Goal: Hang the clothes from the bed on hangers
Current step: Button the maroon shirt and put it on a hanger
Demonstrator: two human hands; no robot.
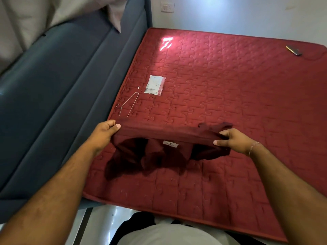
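Note:
A dark maroon garment (164,133) with a white neck label is stretched between my two hands just above the red quilted mattress (230,96). My left hand (104,133) pinches its left end and my right hand (233,140) grips its right end. The rest of the cloth hangs down and bunches on the mattress below. A thin wire hanger (128,104) lies flat on the mattress near its left edge, just beyond my left hand and partly hidden by the garment.
A small clear plastic packet (154,84) lies beyond the hanger. A small dark object (294,50) sits at the far right corner of the mattress. A grey upholstered headboard (58,96) runs along the left, with pale fabric (44,13) over its top.

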